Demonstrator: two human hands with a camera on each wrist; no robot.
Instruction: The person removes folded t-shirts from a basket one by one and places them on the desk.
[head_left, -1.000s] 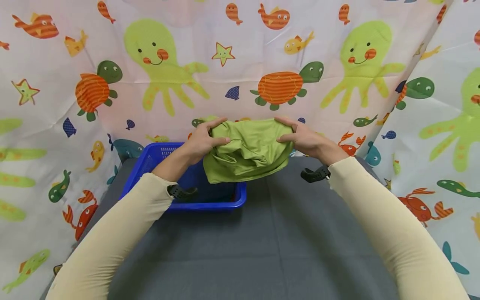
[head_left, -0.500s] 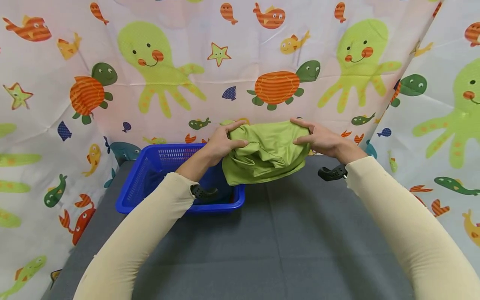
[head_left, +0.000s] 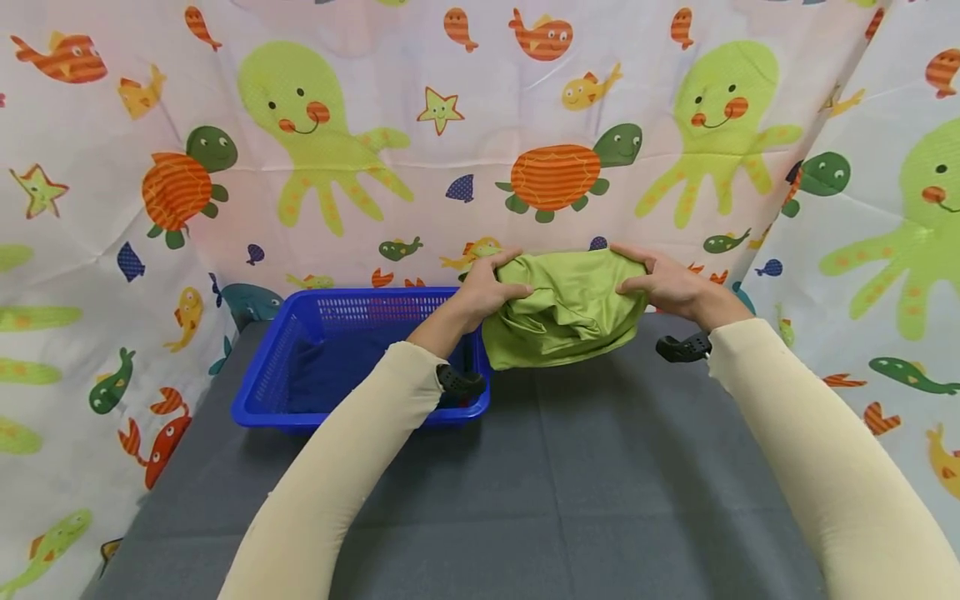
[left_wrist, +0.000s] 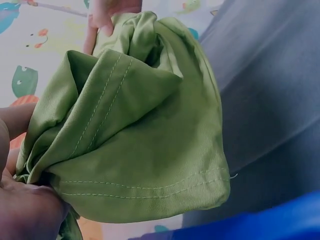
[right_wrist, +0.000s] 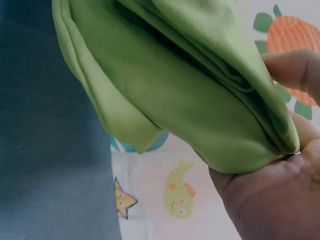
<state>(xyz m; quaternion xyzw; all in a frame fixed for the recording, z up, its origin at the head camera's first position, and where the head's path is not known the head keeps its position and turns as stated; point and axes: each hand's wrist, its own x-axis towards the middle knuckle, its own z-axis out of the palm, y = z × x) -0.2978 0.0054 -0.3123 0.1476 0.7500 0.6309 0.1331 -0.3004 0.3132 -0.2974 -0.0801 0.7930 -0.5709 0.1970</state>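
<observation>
Lime-green, double-stitched garment (head_left: 566, 308) hangs bunched over the tabletop (head_left: 600, 500) near its far edge, beside the blue plastic basket (head_left: 281, 418), left hand (head_left: 483, 290) and right hand (head_left: 667, 286) each pinching one end, presumably to hold it spread.

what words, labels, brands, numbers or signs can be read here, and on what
None can be read. The green cloth, blue basket and gray table show no words, brands or numbers.
Any on the black wrist straps would be too small.
The curtain carries only cartoon pictures.
</observation>
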